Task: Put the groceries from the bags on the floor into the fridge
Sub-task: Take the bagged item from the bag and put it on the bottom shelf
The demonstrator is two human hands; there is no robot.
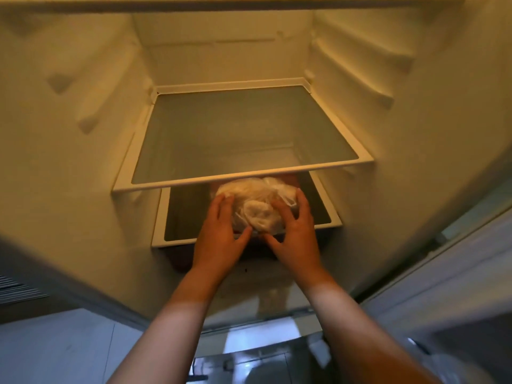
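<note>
I look into an open fridge with pale walls. A clear plastic bag of pale food (256, 207) rests on the lower glass shelf (177, 234), partly under the upper glass shelf (243, 134). My left hand (219, 231) presses against the bag's left side, fingers spread. My right hand (293, 231) cups its right side, fingers curled over the bag. Both hands grip it between them. The bag's far end is hidden beneath the upper shelf's front rim.
The upper shelf holds nothing. Ribbed rails line both fridge walls (360, 65). A dark drawer front (257, 256) sits under the lower shelf. The fridge door (457, 259) stands open at the right. Tiled floor (55, 350) shows at the bottom left.
</note>
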